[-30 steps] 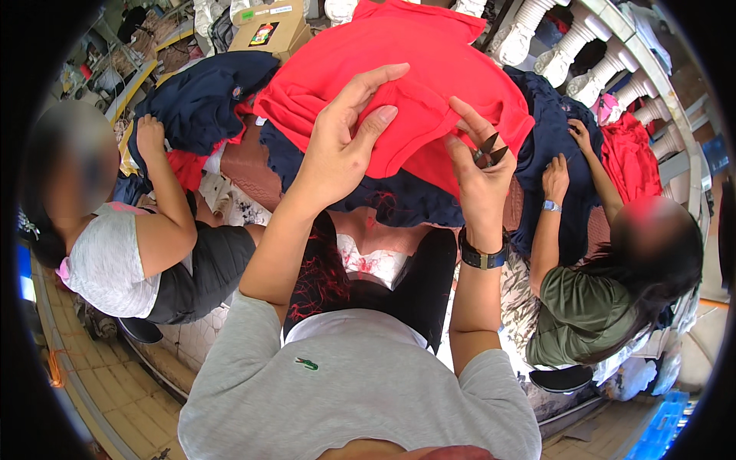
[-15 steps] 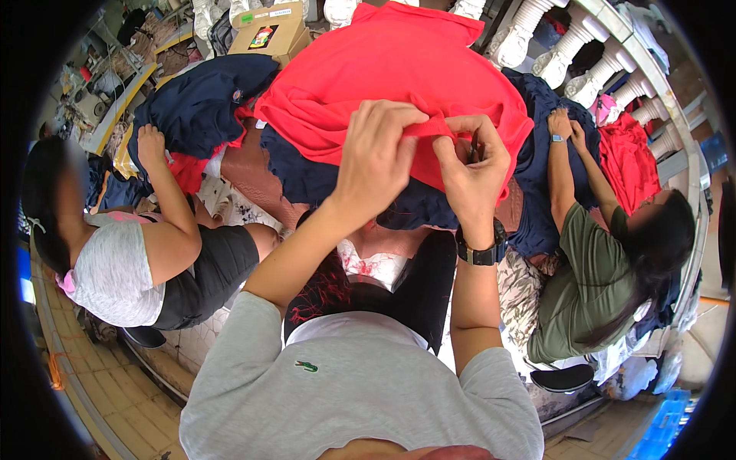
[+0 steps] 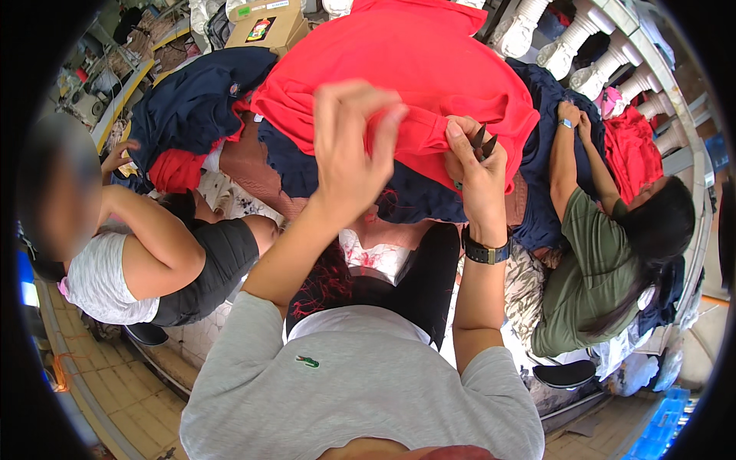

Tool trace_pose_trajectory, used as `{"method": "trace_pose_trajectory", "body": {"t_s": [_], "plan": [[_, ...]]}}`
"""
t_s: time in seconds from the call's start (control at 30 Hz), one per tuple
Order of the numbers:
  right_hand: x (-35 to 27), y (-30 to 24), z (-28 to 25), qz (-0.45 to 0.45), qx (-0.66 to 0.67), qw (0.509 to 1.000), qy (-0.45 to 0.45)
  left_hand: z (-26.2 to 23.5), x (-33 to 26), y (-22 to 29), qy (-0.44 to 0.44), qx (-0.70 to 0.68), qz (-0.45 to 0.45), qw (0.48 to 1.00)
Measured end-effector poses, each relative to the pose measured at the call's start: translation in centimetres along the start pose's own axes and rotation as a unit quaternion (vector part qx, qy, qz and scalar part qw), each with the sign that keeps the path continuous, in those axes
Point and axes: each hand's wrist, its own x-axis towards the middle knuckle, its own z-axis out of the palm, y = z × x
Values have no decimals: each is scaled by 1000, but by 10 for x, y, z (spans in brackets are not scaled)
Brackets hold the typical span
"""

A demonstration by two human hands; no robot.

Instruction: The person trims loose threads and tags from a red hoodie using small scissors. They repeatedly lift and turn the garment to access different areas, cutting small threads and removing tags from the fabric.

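A large red garment [image 3: 414, 57] is spread over the pile in front of me. With thumb and forefinger my right hand [image 3: 477, 180] pinches a folded edge of it. Dark-bladed thread snips [image 3: 484, 143] are tucked in the same hand, with the blades pointing up and their handle mostly hidden by the fingers. My left hand [image 3: 354, 146] is a little blurred; its fingers are apart and it holds nothing, just in front of the red cloth. Under the red garment lies dark navy cloth [image 3: 291, 165]. Red thread bits [image 3: 326, 287] cling to my dark legwear.
Co-workers sit at my left [image 3: 146, 268] and right [image 3: 606, 268]; the right one handles navy cloth [image 3: 540, 107]. A cardboard box [image 3: 280, 27] stands at the far left of the pile. White balusters [image 3: 521, 31] line the back right. A red cloth heap [image 3: 632, 149] lies beyond the right co-worker's hands.
My left hand has let go of the red cloth and moved left and back. My right hand keeps its pinch, and the snips show more. The left co-worker's arm has drawn back from the navy cloth.
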Motion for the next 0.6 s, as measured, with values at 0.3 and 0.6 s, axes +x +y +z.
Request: {"method": "trace_pose_trajectory", "body": {"t_s": [0.3,0.6], "plan": [[-6,6,10,-208,-263,941,39,12,-13,7,-171,-223,-232,931],[-11,11,16,-107,-141,983,54,18,-25,4,-144,-208,-216,943]]}}
